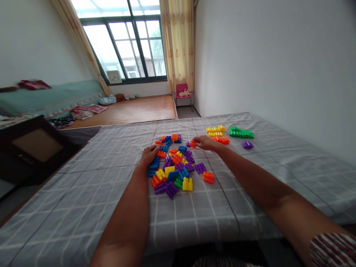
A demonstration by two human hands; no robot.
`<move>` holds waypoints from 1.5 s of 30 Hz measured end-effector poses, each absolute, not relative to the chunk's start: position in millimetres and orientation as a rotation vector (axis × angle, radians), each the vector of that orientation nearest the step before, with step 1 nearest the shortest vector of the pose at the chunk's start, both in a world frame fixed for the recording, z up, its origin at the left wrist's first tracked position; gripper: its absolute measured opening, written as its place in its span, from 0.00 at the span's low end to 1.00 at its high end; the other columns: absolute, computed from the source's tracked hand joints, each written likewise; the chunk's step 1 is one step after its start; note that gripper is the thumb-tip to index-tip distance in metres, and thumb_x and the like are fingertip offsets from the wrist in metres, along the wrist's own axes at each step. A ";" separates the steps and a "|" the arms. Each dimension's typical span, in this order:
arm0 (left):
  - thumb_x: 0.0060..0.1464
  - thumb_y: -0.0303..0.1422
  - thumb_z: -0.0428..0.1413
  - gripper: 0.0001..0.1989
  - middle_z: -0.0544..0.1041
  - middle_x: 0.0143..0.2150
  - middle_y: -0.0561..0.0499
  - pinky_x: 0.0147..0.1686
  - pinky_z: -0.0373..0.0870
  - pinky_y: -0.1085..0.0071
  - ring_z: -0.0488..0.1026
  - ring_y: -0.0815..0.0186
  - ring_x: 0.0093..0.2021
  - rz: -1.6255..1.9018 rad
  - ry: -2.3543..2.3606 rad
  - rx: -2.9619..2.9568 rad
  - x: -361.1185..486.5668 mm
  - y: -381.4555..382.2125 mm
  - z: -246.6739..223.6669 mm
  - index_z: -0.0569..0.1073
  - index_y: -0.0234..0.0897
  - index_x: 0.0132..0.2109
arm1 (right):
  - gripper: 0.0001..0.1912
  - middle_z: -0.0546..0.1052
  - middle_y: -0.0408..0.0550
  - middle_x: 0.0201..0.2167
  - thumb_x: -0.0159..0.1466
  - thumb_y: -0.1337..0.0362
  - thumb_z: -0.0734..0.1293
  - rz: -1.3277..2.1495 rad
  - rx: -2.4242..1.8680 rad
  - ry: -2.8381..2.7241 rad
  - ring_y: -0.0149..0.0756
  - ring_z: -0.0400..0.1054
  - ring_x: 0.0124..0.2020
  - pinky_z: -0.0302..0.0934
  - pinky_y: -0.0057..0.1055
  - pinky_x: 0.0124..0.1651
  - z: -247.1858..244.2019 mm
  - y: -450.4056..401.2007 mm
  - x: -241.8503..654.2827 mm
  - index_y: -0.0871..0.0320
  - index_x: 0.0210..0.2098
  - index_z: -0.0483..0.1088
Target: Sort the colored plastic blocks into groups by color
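A pile of ribbed plastic toy blocks in purple, blue, orange, yellow and green lies on the grey checked cloth. My left hand (150,152) rests at the pile's left edge, fingers stretched toward a blue block (164,148) and an orange block (161,154); nothing shows in its grip. Right of the pile's far side, my right hand (205,142) pinches an orange block (192,144) low over the cloth, a purple block (188,144) beside it. Beyond my right wrist sit joined orange blocks (221,140), partly covered by the arm.
Joined yellow blocks (216,131), a green row (241,132) and purple blocks (247,144) stand at the far right of the cloth (194,215). A single orange block (208,177) lies at the pile's near right. A white wall (278,63) borders the right side.
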State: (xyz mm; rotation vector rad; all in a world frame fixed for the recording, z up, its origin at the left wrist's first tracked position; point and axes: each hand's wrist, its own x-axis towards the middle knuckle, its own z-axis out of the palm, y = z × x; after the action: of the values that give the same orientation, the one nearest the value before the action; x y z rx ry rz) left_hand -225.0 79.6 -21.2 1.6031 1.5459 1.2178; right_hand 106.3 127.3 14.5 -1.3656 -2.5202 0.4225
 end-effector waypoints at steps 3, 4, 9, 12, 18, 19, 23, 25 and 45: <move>0.45 0.51 0.58 0.25 0.82 0.37 0.49 0.41 0.70 0.69 0.76 0.58 0.41 1.203 1.559 1.602 -224.5 79.5 -20.0 0.81 0.34 0.40 | 0.14 0.81 0.47 0.38 0.61 0.69 0.66 0.744 -1.375 -2.470 0.36 0.75 0.37 0.67 0.31 0.43 17.5 124.7 110.3 0.56 0.46 0.74; 0.45 0.51 0.58 0.25 0.82 0.37 0.49 0.40 0.70 0.69 0.76 0.58 0.41 1.201 1.563 1.605 -224.5 79.6 -19.8 0.82 0.34 0.40 | 0.14 0.81 0.48 0.39 0.60 0.70 0.67 0.718 -1.410 -2.474 0.37 0.75 0.38 0.67 0.32 0.45 18.8 123.3 111.5 0.56 0.46 0.74; 0.44 0.52 0.58 0.26 0.83 0.37 0.49 0.40 0.70 0.69 0.76 0.57 0.41 1.191 1.566 1.617 -224.7 80.2 -20.1 0.82 0.34 0.40 | 0.18 0.78 0.52 0.50 0.60 0.68 0.68 0.385 -1.457 -2.565 0.41 0.73 0.47 0.64 0.33 0.51 27.7 109.9 110.4 0.56 0.50 0.74; 0.43 0.52 0.58 0.26 0.83 0.38 0.49 0.41 0.70 0.68 0.76 0.57 0.41 1.191 1.572 1.625 -225.1 80.8 -20.6 0.82 0.34 0.40 | 0.23 0.79 0.49 0.46 0.56 0.62 0.72 0.482 -1.383 -2.680 0.42 0.74 0.43 0.66 0.31 0.47 32.5 95.8 103.9 0.53 0.52 0.74; 0.44 0.51 0.58 0.24 0.83 0.38 0.49 0.43 0.70 0.67 0.76 0.57 0.42 1.190 1.569 1.661 -227.5 83.4 -22.5 0.82 0.36 0.39 | 0.22 0.78 0.49 0.47 0.60 0.62 0.69 0.427 -1.292 -2.488 0.39 0.74 0.43 0.65 0.31 0.48 43.2 83.0 140.3 0.53 0.54 0.71; 0.44 0.51 0.58 0.24 0.83 0.38 0.49 0.43 0.70 0.67 0.76 0.57 0.42 1.189 1.569 1.657 -227.6 83.6 -22.5 0.82 0.36 0.39 | 0.21 0.78 0.50 0.48 0.61 0.63 0.68 0.391 -1.333 -2.429 0.38 0.74 0.43 0.65 0.31 0.48 44.2 84.3 157.5 0.53 0.54 0.71; 0.43 0.50 0.58 0.24 0.83 0.38 0.49 0.44 0.70 0.67 0.76 0.57 0.42 1.190 1.570 1.641 -227.1 83.0 -20.7 0.82 0.36 0.39 | 0.20 0.77 0.51 0.46 0.58 0.66 0.69 0.203 -1.630 -2.256 0.38 0.73 0.41 0.64 0.31 0.46 37.3 90.9 232.0 0.57 0.50 0.71; 0.43 0.50 0.58 0.24 0.83 0.37 0.49 0.43 0.70 0.67 0.77 0.57 0.41 1.187 1.564 1.645 -226.8 82.1 -19.4 0.82 0.35 0.39 | 0.18 0.77 0.52 0.45 0.56 0.66 0.70 0.128 -1.741 -2.235 0.40 0.72 0.43 0.64 0.31 0.46 26.5 92.1 257.5 0.59 0.47 0.72; 0.47 0.48 0.56 0.23 0.82 0.37 0.48 0.41 0.70 0.69 0.76 0.59 0.40 1.227 1.577 1.639 -228.9 84.5 -27.5 0.81 0.34 0.41 | 0.10 0.77 0.50 0.35 0.64 0.59 0.64 0.112 -1.527 -2.159 0.36 0.71 0.36 0.62 0.30 0.39 10.3 74.8 212.8 0.58 0.37 0.71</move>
State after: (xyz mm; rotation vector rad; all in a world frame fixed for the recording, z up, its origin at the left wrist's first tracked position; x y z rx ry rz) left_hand -228.9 84.5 -27.5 1.6387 1.5767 1.2269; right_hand 212.8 74.8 10.3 -1.5267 -2.1593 0.1118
